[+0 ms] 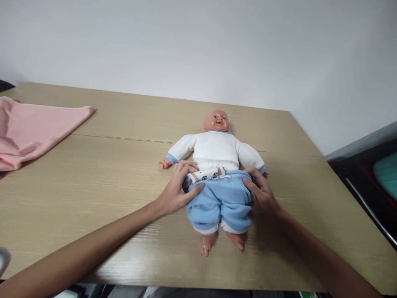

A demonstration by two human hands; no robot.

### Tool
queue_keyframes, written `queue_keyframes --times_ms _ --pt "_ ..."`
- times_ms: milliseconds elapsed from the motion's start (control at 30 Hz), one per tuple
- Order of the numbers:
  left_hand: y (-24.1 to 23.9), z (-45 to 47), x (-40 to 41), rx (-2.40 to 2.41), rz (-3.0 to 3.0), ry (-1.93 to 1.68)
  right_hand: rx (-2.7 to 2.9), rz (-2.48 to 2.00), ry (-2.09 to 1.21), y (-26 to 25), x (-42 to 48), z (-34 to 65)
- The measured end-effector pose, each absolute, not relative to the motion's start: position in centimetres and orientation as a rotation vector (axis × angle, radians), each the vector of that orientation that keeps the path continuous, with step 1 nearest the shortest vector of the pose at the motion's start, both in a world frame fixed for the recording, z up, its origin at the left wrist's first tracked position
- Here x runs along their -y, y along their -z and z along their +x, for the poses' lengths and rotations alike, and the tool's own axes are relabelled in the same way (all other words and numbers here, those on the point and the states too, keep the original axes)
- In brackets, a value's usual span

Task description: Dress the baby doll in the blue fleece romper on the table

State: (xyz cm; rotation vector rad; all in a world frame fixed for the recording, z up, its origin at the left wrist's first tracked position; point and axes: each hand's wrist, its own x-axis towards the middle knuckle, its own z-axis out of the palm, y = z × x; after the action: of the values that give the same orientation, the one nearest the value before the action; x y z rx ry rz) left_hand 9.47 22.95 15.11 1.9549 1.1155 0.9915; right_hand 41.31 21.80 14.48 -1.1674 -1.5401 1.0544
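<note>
A baby doll [216, 145] lies on its back on the wooden table, head toward the wall and bare feet toward me. It wears a white long-sleeved top with blue cuffs and light blue trousers [221, 198]. My left hand [178, 188] pinches the trouser waistband at the doll's hip on the left, thumb in front. On the other side, my right hand [260, 188] grips the waistband at the opposite hip. Between the hands, a white patterned diaper [207, 175] shows above the waistband, mostly covered by the trousers.
A pink cloth [40, 130] lies at the table's left side. Beyond the wooden table [124, 178] rises a pale wall. A dark chair-like object with a teal panel [386, 174] stands past the right edge. Partly seen items lie below the near edge.
</note>
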Motion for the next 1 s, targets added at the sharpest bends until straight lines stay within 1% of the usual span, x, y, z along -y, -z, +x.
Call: queue_keyframes --times_ms 100,200,333,400,467,567,667,833,1000 --pt "-14.5 9.3 -22.8 -1.083 1.978 -1.024 1.545 -1.211 -1.017 -14.2 -22.3 40.8" --pt "-14.4 9.3 -23.2 -1.039 1.929 -0.986 1.692 -1.212 -0.957 -14.6 -22.9 40.9" --pt "-14.8 9.6 -24.6 -1.079 1.819 -0.892 1.984 -1.159 -0.612 -16.4 -24.0 41.3" --pt "-15.0 9.8 -25.1 -1.123 1.825 -0.882 2.039 -1.118 -0.520 -16.9 -24.5 41.3" --pt "-14.9 10.0 -25.4 -1.144 1.900 -0.933 1.973 -1.095 -0.578 -16.5 -24.9 41.3" --pt "-14.5 10.0 -25.4 -1.116 2.010 -1.019 1.722 -1.126 -0.801 -14.8 -25.4 41.2" --pt "-14.3 10.3 -25.8 -1.052 1.931 -1.020 1.512 -1.184 -0.946 -13.3 -26.3 41.0" --pt "-14.3 11.3 -27.5 -1.152 1.671 -1.020 1.337 -1.216 -1.060 -13.2 -27.8 40.5" --pt "-13.5 11.3 -26.9 -1.194 1.656 -1.030 1.378 -1.352 -1.016 -13.0 -26.8 41.2"
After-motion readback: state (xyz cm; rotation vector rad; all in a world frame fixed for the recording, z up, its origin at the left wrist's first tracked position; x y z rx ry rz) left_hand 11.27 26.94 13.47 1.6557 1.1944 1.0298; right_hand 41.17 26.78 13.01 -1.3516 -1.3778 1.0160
